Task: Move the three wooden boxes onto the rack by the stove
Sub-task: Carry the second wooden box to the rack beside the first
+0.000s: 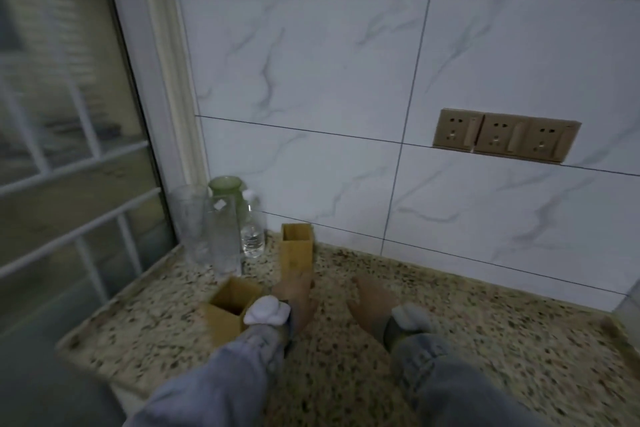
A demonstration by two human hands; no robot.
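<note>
Two open-topped wooden boxes stand on the speckled stone counter. The far box is upright near the tiled wall. The near box stands left of my left wrist, partly hidden by a white wrist pad. My left hand reaches up to the base of the far box and its fingers meet the wood; blur hides whether they grip it. My right hand hovers over the counter to the right, fingers stretched forward, holding nothing. I see no third box, rack or stove.
Two tall clear glasses, a green jar and a small clear bottle crowd the left corner behind the boxes. A window bounds the left side. A triple wall socket sits on the tiles at right.
</note>
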